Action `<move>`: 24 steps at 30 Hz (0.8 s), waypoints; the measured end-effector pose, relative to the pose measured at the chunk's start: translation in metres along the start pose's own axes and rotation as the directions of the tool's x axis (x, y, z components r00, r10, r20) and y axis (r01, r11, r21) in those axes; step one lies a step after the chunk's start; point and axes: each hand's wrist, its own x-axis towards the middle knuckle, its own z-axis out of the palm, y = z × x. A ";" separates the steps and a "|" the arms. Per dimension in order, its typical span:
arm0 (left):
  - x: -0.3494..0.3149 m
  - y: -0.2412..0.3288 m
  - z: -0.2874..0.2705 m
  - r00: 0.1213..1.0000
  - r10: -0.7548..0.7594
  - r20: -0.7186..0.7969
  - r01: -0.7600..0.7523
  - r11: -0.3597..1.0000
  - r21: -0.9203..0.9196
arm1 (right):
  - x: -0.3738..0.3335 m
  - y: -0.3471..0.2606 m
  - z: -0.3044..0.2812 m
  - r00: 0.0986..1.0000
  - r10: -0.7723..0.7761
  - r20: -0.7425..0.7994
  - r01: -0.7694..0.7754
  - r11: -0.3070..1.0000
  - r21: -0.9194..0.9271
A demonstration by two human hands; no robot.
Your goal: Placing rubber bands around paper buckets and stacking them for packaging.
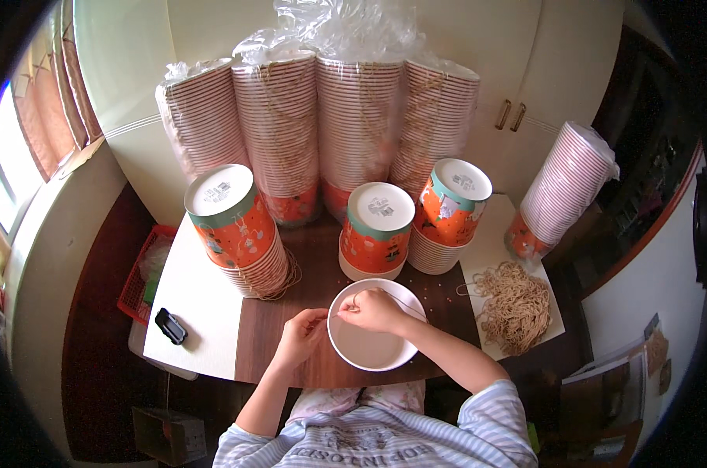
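Note:
A round paper bucket (373,351) with a white inside and rim stands mouth up in front of me, near the table's front edge. My right hand (375,310) reaches over its mouth, fingers pinched together on a thin tan cord (408,306) that trails off toward the right rim. At the left side of the rim is my left hand (303,334), its thumb and fingertips closed together. Whatever sits between the left fingertips is too small to make out. A tangled heap of tan cords (516,308) lies to the right on a white sheet.
Upside-down stacks of orange and green buckets stand behind: a left stack (240,226), a middle one (375,234) and a right one (451,210). Tall bagged stacks (359,117) rise farther back. Another bagged stack (560,183) leans right. A small black object (171,326) lies left.

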 end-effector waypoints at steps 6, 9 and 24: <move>0.004 0.023 0.000 0.994 0.112 -0.002 -0.101 0.910 0.403 | 0.001 0.004 0.002 0.999 -0.034 -0.004 0.034 0.999 0.002; 0.005 0.028 0.000 0.983 0.177 0.041 -0.175 0.861 0.478 | 0.001 0.005 0.004 0.999 -0.041 -0.009 0.041 0.999 0.006; 0.012 0.036 -0.031 0.945 0.188 0.269 0.045 0.737 -0.674 | -0.004 0.006 -0.010 0.993 -0.067 0.100 0.068 0.998 -0.003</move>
